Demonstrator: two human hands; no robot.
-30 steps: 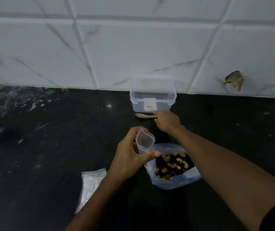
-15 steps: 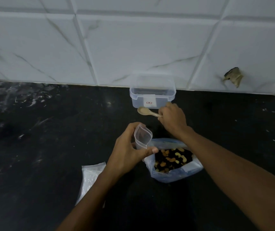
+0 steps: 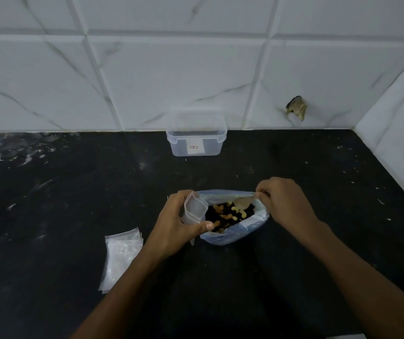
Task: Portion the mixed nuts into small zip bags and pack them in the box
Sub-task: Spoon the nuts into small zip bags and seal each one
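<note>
My left hand [image 3: 174,222] grips a small clear zip bag [image 3: 194,210], held upright with its mouth open, right beside the big bag. The big blue-tinted bag of mixed nuts [image 3: 242,226] lies open on the black counter, cashews and dark pieces showing inside. My right hand [image 3: 285,201] holds a pale wooden spoon [image 3: 243,203] whose bowl dips into the nuts at the bag's far right corner. A clear plastic box [image 3: 197,137] with a white label stands open against the wall, well beyond both hands.
A stack of spare small zip bags [image 3: 120,253] lies on the counter [image 3: 49,192] to the left of my left forearm. White marbled tile wall runs along the back and the right side, with a chipped spot [image 3: 296,110].
My right hand lifted the spoon from beside the box and brought it down into the nut bag. My left hand, with the small bag, stayed beside the nut bag.
</note>
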